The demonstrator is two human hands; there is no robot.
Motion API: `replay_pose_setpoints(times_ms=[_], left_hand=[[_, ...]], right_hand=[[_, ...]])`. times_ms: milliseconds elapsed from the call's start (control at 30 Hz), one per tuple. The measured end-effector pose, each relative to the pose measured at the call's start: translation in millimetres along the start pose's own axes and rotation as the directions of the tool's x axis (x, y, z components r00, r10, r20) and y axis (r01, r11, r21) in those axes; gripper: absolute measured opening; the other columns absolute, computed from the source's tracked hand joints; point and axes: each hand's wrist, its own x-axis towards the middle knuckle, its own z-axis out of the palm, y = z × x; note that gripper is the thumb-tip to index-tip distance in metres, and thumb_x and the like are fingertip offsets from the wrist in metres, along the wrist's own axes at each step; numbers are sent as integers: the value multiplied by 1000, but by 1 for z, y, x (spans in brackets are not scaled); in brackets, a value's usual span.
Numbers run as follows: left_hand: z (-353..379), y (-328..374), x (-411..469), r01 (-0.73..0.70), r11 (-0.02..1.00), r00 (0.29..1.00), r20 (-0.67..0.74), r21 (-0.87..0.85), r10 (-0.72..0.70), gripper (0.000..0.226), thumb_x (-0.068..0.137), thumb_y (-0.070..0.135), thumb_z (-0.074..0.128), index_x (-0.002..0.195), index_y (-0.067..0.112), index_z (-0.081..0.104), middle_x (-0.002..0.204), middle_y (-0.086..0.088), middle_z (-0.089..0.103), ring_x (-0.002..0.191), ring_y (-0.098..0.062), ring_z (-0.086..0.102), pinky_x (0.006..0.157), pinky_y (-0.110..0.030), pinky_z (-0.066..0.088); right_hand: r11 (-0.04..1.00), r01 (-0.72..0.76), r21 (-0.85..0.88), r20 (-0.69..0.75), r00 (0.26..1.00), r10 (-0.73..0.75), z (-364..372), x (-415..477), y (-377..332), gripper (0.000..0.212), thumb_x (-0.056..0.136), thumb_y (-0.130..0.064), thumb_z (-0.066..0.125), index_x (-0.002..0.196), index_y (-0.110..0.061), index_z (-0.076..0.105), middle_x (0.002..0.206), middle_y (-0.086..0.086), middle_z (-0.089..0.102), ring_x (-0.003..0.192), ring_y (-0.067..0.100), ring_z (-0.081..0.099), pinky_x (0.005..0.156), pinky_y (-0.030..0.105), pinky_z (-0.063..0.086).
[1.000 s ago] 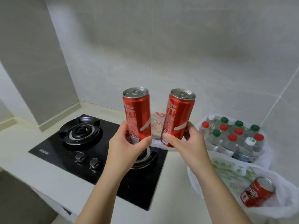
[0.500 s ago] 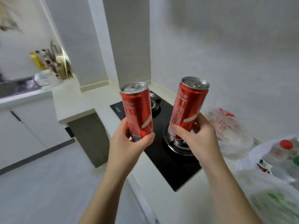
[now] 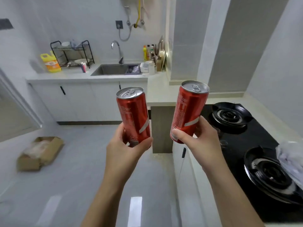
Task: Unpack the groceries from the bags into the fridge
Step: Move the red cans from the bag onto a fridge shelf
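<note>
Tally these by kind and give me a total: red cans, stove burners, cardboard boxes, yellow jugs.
Red cans: 2, the left can gripped by the left hand, the right can gripped by the right hand
Stove burners: 2, the far burner and the near burner
Cardboard box: 1
Yellow jug: 1
Total: 6

No words can be read for sure. The left red can (image 3: 133,117) has tiny white writing running down its side, too small and blurry to read. The right red can (image 3: 188,112) has the same tiny writing and parts of big pale letters turned sideways, not clear. The yellow jug (image 3: 50,63) at the back has an orange and white label, but its marks are just a blur.
</note>
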Motion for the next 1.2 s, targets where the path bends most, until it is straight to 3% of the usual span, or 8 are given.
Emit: replay_pose_setpoints(times_ms=[200, 300, 433, 600, 733, 867, 1000, 1200], left_hand=[[-103, -14, 1, 55, 995, 971, -235, 82, -34, 57, 70, 16, 84, 121, 27, 60, 98, 12, 70, 91, -9, 67, 76, -24, 57], [-155, -23, -4, 42, 991, 948, -317, 123, -1, 50, 68, 15, 84, 111, 29, 63, 86, 17, 69, 79, -3, 66, 65, -18, 52], [-207, -30, -17, 60, 977, 893, -448, 207, 40, 42, 66, 19, 84, 95, 38, 61, 83, 20, 66, 77, 0, 63, 63, -12, 49], [-244, -32, -41, 168, 976, 810, -583, 138, -57, 51, 69, 25, 83, 114, 35, 60, 97, 19, 69, 89, 2, 65, 80, -21, 52], [-258, -30, -56, 226, 969, 696, -712, 98, -90, 49, 69, 28, 82, 111, 37, 59, 94, 19, 69, 86, 3, 64, 78, -22, 52], [-264, -22, -72, 257, 963, 558, -826, 85, -76, 48, 69, 27, 83, 109, 38, 59, 90, 22, 69, 81, 10, 62, 65, -8, 43], [-261, -9, -88, 274, 957, 433, -901, 98, -32, 45, 70, 21, 82, 105, 37, 59, 86, 21, 68, 78, 13, 61, 58, 0, 42], [-247, 6, -112, 313, 940, 279, -959, 135, 45, 44, 70, 21, 83, 104, 34, 59, 86, 20, 68, 77, 13, 62, 59, 1, 42]], right_hand=[[993, 87, 77, 178, 979, -100, 108, -1, -30, 50, 75, -24, 82, 115, -37, 54, 99, -28, 62, 90, -15, 60, 65, 0, 45], [989, 115, 95, 273, 952, -137, 159, -7, -45, 52, 75, -24, 80, 117, -35, 51, 99, -28, 59, 89, -15, 59, 63, 1, 45], [987, 93, 133, 404, 904, -140, 215, -17, -59, 47, 76, -22, 80, 110, -37, 52, 97, -26, 60, 89, -8, 59, 60, 3, 47], [976, 72, 206, 552, 815, -176, 269, -29, -74, 43, 72, -17, 82, 93, -43, 56, 90, -23, 66, 85, -12, 62, 61, 5, 47], [956, 85, 280, 667, 699, -258, 302, -34, -86, 43, 72, -13, 82, 96, -40, 59, 89, -22, 69, 88, -7, 63, 62, 7, 49], [936, 111, 335, 758, 558, -337, 328, -38, -100, 44, 71, -17, 84, 103, -38, 60, 91, -20, 69, 89, -4, 65, 67, 10, 51], [916, 84, 392, 829, 398, -392, 343, -43, -114, 48, 73, -14, 83, 114, -24, 61, 97, -12, 69, 86, -1, 65, 63, 10, 51], [882, 82, 465, 847, 248, -470, 351, -58, -118, 40, 72, -16, 82, 102, -32, 63, 88, -17, 70, 84, 3, 67, 66, 19, 56]])
